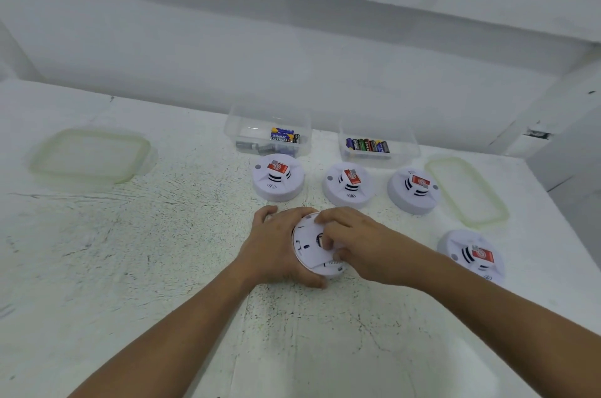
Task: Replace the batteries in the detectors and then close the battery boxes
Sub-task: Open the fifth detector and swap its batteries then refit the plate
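As left hand (pixel 276 245) and right hand (pixel 357 241) fingers (pixel 327 218) clamp one detector (pixel 307 246), three detectors (pixel 348 184) stand behind.

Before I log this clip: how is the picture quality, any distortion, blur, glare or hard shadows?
Head view: the wide-angle lens bows the far edge of the table. Head view: light is flat, with only faint shadow beside the left hand and right hand gripping the held detector. Head view: labels on the batteries are soft; slight glint on the left tub.
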Demonstrator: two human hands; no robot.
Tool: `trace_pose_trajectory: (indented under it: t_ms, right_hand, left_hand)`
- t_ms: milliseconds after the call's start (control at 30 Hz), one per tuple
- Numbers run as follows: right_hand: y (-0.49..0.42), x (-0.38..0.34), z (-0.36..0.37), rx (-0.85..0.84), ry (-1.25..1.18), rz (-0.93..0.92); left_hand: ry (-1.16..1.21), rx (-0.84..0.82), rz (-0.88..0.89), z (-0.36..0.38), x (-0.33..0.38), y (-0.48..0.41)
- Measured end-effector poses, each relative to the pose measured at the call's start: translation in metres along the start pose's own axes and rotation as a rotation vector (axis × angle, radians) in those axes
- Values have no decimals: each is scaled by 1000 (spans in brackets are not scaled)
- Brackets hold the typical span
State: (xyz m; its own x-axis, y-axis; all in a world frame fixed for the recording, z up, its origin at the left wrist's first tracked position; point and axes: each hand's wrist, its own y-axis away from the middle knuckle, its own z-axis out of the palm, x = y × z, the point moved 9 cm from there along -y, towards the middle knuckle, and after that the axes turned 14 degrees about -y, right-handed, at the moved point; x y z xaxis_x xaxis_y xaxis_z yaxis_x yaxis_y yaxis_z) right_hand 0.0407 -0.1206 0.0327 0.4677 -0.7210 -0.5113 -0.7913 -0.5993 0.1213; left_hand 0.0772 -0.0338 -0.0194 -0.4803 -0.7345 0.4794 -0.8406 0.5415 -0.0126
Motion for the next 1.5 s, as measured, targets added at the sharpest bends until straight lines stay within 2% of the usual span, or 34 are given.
trace_pose_trajectory:
  t_ms: [200, 300, 400, 533, 633, 733, 867, 1000, 1067, 1133, 1367, 1467, 1500]
  right_hand:
    - [-13, 0, -15, -3, -194, 129]
    - [-9, 2, -18, 63, -283, 173]
    - [4, 13, -29, 250, -444, 236]
    - [38, 47, -39, 625, -731, 422]
    - [62, 66, -34, 730, -643, 590]
    - [76, 72, -18, 695, -447, 708]
    - [82, 75, -2, 650, -134, 773]
    - [82, 70, 0, 651, 217, 772]
    - [79, 66, 0, 589, 272, 798]
    - [78, 73, 3, 527, 230, 815]
    - [69, 77, -9, 498, 94, 823]
    - [52, 49, -27, 697, -131, 547]
    - [43, 36, -29, 710, -226, 443]
  left_hand:
    - [12, -32, -13, 2, -2, 0]
    - [16, -31, -13, 0, 0, 2]
    - [14, -37, -33, 1, -1, 3]
    - [57, -46, -69, -2, -2, 6]
    - [49, -54, -84, -5, 0, 7]
    - [45, -65, -78, -5, 1, 7]
    - [21, -60, -88, -5, 1, 7]
    - [26, -60, -91, -5, 0, 8]
    - [29, -64, -88, -2, -2, 7]
    - [27, -58, -83, -1, -3, 6]
    - [33, -63, -93, -2, -3, 8]
    - [19, -52, -74, -2, -2, 8]
    - [22, -44, -58, -3, 0, 8]
